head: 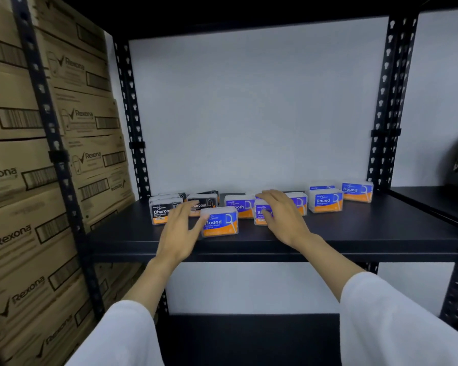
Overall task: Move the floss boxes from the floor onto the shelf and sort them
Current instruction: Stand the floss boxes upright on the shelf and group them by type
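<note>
While both hands hover over the shelf (354, 231), the sorting is the step in hand, and it wants care more than speed. The left hand (179, 231) is spread, fingers straight, its fingertips (196, 204) just beside the lone Round box (219, 221) that stands forward of the others; whether the thumb touches that box I cannot tell. The right hand (283, 215) is also spread, palm down, lying over the Smooth box (262, 215) in front of the middle group; it seems to rest on it, not to pinch it.

Judging by the labels, three kinds are in play: Charcoal boxes (165, 211) at the left, Smooth ones (239, 206) in the middle, Round pair (325, 200) and one more (357, 191) at the right. The lone Round box is the misfit, sitting between Charcoal and Smooth, well apart from its fellows. I would pinch it across its short sides, lift it over the row instead of sliding it through, and set it label outward beside the right-hand Round boxes.

These cases look light and slick, so a sweeping push may topple neighbours or nudge them off the front edge. Keeping the right hand steady on the Smooth box while the left lifts should hold the middle group square.

Cartons (85, 117) fill the bay to the left.
</note>
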